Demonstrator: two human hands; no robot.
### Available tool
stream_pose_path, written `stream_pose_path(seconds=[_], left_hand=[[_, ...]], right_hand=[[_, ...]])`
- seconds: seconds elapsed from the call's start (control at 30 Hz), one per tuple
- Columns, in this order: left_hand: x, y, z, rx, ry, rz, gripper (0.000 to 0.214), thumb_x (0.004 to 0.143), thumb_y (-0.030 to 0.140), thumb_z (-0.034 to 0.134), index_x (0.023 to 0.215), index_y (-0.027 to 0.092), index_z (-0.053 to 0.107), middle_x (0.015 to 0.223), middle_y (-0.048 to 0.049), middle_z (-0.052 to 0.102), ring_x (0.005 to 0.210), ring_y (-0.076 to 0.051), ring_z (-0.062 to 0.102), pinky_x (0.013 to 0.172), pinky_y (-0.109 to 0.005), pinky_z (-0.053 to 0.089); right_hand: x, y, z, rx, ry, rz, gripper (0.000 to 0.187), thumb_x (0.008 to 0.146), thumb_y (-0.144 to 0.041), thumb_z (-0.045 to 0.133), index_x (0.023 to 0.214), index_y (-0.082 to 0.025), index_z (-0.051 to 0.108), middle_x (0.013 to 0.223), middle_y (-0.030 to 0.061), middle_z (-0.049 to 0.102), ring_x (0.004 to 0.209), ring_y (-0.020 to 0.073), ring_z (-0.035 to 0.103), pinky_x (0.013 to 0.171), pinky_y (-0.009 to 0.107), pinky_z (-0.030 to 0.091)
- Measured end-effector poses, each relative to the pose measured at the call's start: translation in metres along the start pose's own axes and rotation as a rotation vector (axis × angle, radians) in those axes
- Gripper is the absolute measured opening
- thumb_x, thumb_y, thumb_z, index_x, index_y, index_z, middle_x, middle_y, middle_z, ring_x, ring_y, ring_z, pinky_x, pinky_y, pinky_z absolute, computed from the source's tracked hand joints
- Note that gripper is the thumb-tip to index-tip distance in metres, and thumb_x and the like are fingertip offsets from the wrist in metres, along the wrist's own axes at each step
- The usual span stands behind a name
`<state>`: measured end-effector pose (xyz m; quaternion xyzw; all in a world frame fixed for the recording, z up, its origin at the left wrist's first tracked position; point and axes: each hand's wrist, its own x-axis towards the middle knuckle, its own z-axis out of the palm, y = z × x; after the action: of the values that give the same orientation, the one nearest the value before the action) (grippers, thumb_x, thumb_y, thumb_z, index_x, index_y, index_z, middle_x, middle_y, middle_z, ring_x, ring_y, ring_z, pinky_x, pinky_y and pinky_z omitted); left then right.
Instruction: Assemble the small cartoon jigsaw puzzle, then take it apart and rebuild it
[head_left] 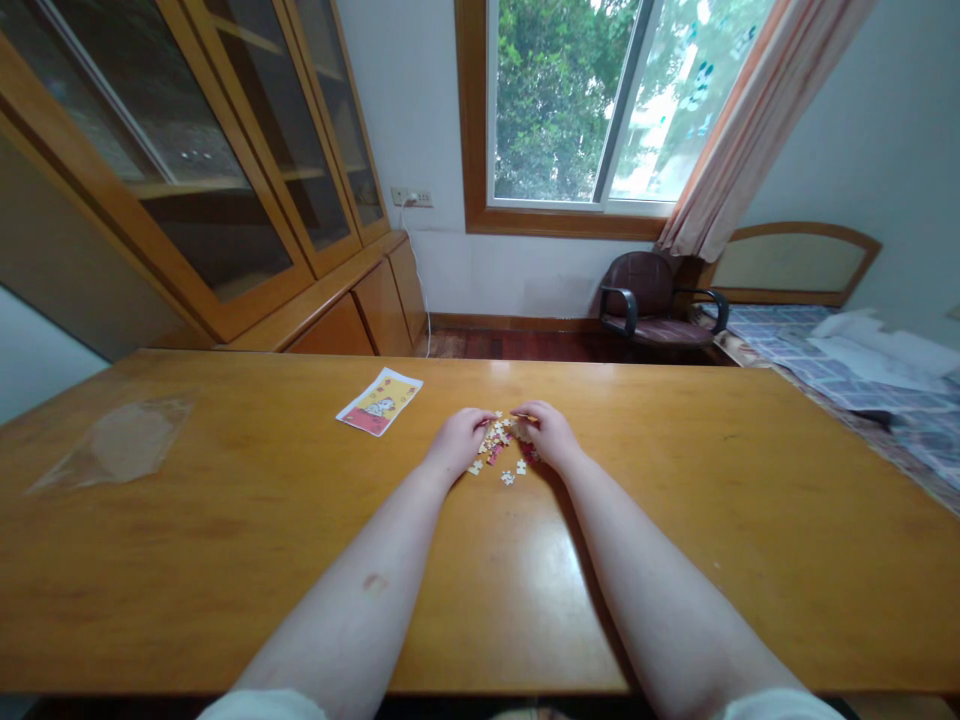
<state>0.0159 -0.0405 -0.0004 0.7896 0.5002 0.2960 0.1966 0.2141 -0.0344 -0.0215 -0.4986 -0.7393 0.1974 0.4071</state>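
Observation:
A small pile of jigsaw puzzle pieces lies on the wooden table, some pale, some yellow or deep red. My left hand rests at the pile's left edge, fingers curled together; what is between its fingertips is too small to make out. On the opposite side, my right hand has its thumb and fingers pinched on what looks like a puzzle piece, over the pile's right edge. Several loose pieces lie nearer to me, one a pale piece. Left of the hands is a picture card with a white cartoon animal on yellow and red.
A clear plastic bag lies flat at the left of the table. Beyond the table stand a glass-door cabinet, an armchair under the window, and a bed at the right.

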Motion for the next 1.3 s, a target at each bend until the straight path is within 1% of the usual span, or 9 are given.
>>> stream_pose_path(seconds=[0.1, 0.17, 0.27, 0.33, 0.57, 0.77, 1.0, 1.17, 1.3], left_hand=[[0.0, -0.001, -0.002, -0.048, 0.058, -0.036, 0.026, 0.086, 0.016, 0.049, 0.101, 0.019, 0.069, 0.102, -0.0048, 0.07, 0.098, -0.018, 0.063, 0.091, -0.03, 0.048], [0.0, -0.001, -0.002, -0.068, 0.069, -0.058, 0.026, 0.087, 0.018, 0.048, 0.103, 0.019, 0.069, 0.103, -0.0047, 0.071, 0.098, -0.018, 0.063, 0.091, -0.03, 0.048], [0.0, -0.001, -0.002, -0.091, 0.06, -0.082, 0.026, 0.088, 0.02, 0.047, 0.104, 0.02, 0.067, 0.106, -0.0044, 0.07, 0.1, -0.019, 0.063, 0.091, -0.03, 0.047], [0.0, 0.0, -0.002, -0.099, 0.056, -0.097, 0.024, 0.089, 0.023, 0.048, 0.104, 0.021, 0.066, 0.106, -0.0041, 0.07, 0.1, -0.019, 0.063, 0.091, -0.03, 0.047], [-0.001, 0.002, -0.003, -0.031, 0.083, -0.192, 0.021, 0.089, 0.029, 0.047, 0.103, 0.02, 0.06, 0.092, -0.0048, 0.069, 0.085, -0.019, 0.064, 0.074, -0.028, 0.046], [-0.001, 0.008, -0.006, 0.034, 0.034, -0.254, 0.017, 0.088, 0.034, 0.051, 0.097, 0.021, 0.057, 0.075, -0.0019, 0.065, 0.071, -0.018, 0.061, 0.062, -0.026, 0.041], [-0.001, 0.007, -0.004, -0.066, 0.055, -0.202, 0.007, 0.086, 0.026, 0.055, 0.089, 0.021, 0.054, 0.08, -0.0016, 0.066, 0.075, -0.016, 0.062, 0.066, -0.025, 0.043], [0.0, 0.001, 0.0, -0.117, 0.068, -0.131, 0.004, 0.083, 0.021, 0.054, 0.086, 0.02, 0.056, 0.084, -0.0016, 0.066, 0.078, -0.016, 0.062, 0.072, -0.026, 0.047], [0.0, -0.002, 0.002, -0.101, 0.091, -0.074, 0.021, 0.078, 0.009, 0.051, 0.095, 0.019, 0.06, 0.095, -0.004, 0.066, 0.089, -0.017, 0.061, 0.083, -0.03, 0.048]], right_hand=[[0.0, 0.002, 0.0, 0.017, 0.016, -0.001, 0.033, 0.076, -0.002, 0.05, 0.092, -0.021, 0.071, 0.095, 0.0042, 0.069, 0.094, 0.017, 0.062, 0.088, 0.032, 0.048], [0.0, 0.002, 0.0, 0.014, 0.013, 0.019, 0.034, 0.076, -0.003, 0.05, 0.094, -0.022, 0.071, 0.097, 0.0042, 0.069, 0.096, 0.0176, 0.062, 0.088, 0.032, 0.048], [-0.001, 0.0, 0.0, 0.024, -0.007, 0.073, 0.026, 0.081, -0.012, 0.053, 0.098, -0.022, 0.071, 0.101, 0.0053, 0.07, 0.094, 0.0182, 0.063, 0.086, 0.032, 0.048], [-0.001, -0.003, -0.001, 0.024, -0.028, 0.103, 0.021, 0.083, -0.019, 0.056, 0.098, -0.021, 0.07, 0.099, 0.0055, 0.071, 0.089, 0.018, 0.063, 0.083, 0.032, 0.048], [-0.003, -0.01, -0.005, -0.004, -0.056, 0.094, 0.018, 0.086, -0.025, 0.053, 0.091, -0.02, 0.069, 0.086, 0.0044, 0.071, 0.079, 0.0168, 0.062, 0.074, 0.027, 0.046], [-0.003, -0.005, -0.002, -0.014, -0.023, 0.119, 0.016, 0.084, -0.027, 0.056, 0.089, -0.019, 0.068, 0.086, 0.0045, 0.069, 0.075, 0.016, 0.06, 0.071, 0.027, 0.045], [-0.004, -0.009, -0.005, -0.034, -0.029, 0.126, 0.015, 0.082, -0.025, 0.057, 0.089, -0.018, 0.067, 0.081, 0.0037, 0.068, 0.073, 0.0159, 0.059, 0.069, 0.027, 0.044], [-0.004, -0.008, -0.004, -0.031, -0.018, 0.122, 0.018, 0.082, -0.026, 0.056, 0.092, -0.018, 0.068, 0.082, 0.004, 0.068, 0.071, 0.0157, 0.059, 0.069, 0.027, 0.045], [-0.003, -0.001, 0.0, -0.034, 0.016, 0.117, 0.021, 0.082, -0.024, 0.053, 0.094, -0.018, 0.069, 0.088, 0.0056, 0.069, 0.077, 0.0165, 0.06, 0.076, 0.029, 0.046]])
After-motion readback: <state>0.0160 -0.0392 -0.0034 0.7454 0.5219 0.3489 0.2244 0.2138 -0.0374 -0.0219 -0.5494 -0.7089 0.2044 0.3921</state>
